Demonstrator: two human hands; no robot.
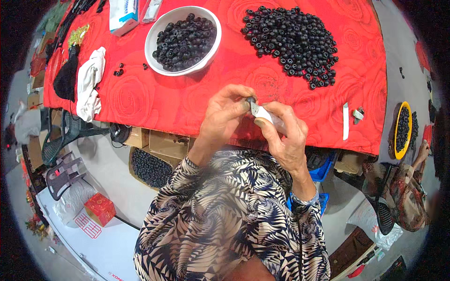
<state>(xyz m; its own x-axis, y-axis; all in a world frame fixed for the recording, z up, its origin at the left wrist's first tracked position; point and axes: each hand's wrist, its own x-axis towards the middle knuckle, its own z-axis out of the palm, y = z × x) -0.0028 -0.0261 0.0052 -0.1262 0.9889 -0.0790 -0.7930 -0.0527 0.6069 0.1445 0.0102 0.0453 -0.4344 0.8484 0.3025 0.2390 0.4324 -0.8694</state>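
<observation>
Above the front edge of the red-covered table [131, 100], my two hands meet. Between the thumb and fingers of my left hand [220, 112] is a small round black part [251, 99], mostly covered by the fingertips. My right hand [288, 133] is closed around a short white-wrapped tool [262, 113], whose pale flat tip touches or nearly touches the black part. Farther off lies a loose pile of black round parts [290, 42], many with a hollow end. A white bowl [149, 51] at the back left holds many similar parts.
A white cloth [90, 84] and a black cloth [67, 77] lie at the table's left. A white strip [346, 122] is near the right edge. At far right, a yellow-rimmed tray [397, 133] holds dark parts beside another person's arm [420, 157].
</observation>
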